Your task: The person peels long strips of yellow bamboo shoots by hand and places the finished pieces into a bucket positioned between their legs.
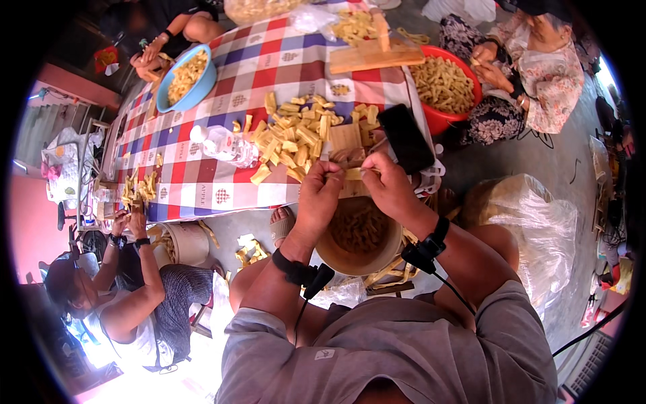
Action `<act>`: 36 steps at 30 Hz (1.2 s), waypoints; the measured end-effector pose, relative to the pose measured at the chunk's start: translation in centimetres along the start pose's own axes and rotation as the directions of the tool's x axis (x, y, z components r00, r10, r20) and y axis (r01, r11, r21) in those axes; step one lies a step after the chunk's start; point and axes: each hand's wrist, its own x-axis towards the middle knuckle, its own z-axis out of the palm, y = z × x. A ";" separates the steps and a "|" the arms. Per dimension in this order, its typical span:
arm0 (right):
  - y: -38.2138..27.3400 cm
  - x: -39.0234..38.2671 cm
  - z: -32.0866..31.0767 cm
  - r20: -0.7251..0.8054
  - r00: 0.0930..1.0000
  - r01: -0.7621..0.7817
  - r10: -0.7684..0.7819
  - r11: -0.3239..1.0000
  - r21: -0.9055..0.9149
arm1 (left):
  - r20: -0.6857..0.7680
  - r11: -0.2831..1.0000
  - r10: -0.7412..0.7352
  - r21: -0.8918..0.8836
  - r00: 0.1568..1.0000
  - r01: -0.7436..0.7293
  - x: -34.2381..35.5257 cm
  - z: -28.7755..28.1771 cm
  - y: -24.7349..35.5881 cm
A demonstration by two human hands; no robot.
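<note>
My left hand [319,194] and my right hand [393,187] meet at the table's near edge, fingers pinched. A short, pale yellow strip [352,174] is stretched between their fingertips, one end in each hand. What the strip is made of I cannot tell. Right below my hands stands a round tub [329,252] with many small yellowish pieces [360,232] inside. Just beyond my left hand, a loose heap of pale yellow folded pieces [296,141] covers part of the checked tablecloth. A small wooden block [346,137] lies beside the heap.
A black phone [406,140] stands beyond my right hand, and a clear bottle [227,147] lies left of the heap. Farther off are a blue basin [211,75], a red basin [476,99] and a wooden board [363,59]. Three other people sit around the table.
</note>
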 end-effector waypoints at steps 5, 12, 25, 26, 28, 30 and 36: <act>0.0 -0.4 0.4 0.045 0.999 -0.017 0.023 0.990 -0.138 | -0.035 0.959 0.158 0.244 0.987 -0.145 0.8 -0.4 -2.5; 0.7 -0.9 -1.0 -0.006 1.000 0.015 -0.017 0.977 -0.214 | -0.074 0.989 -0.144 -0.049 0.987 0.141 0.4 -1.4 0.0; -1.0 -0.4 -1.2 0.200 0.962 -0.259 0.185 0.846 0.467 | 0.111 0.996 -0.003 0.084 0.994 -0.006 -1.2 -0.4 1.9; -1.1 -0.5 -1.1 0.211 0.960 -0.264 0.186 0.852 0.451 | 0.116 0.992 0.012 0.125 0.993 -0.026 -1.2 -0.3 1.9; -1.8 -0.5 -0.8 0.238 0.953 -0.276 0.189 0.865 0.419 | 0.123 0.977 0.038 0.205 0.992 -0.063 -1.3 -0.3 2.0; -1.6 -0.6 -0.3 0.236 0.954 -0.276 0.183 0.842 0.464 | 0.107 0.958 0.050 0.276 0.993 -0.078 -1.0 -0.6 1.4; -0.3 -0.4 0.6 0.022 0.999 0.047 -0.050 0.994 0.096 | 0.014 0.827 0.194 0.536 0.981 -0.171 -0.1 -0.6 -0.5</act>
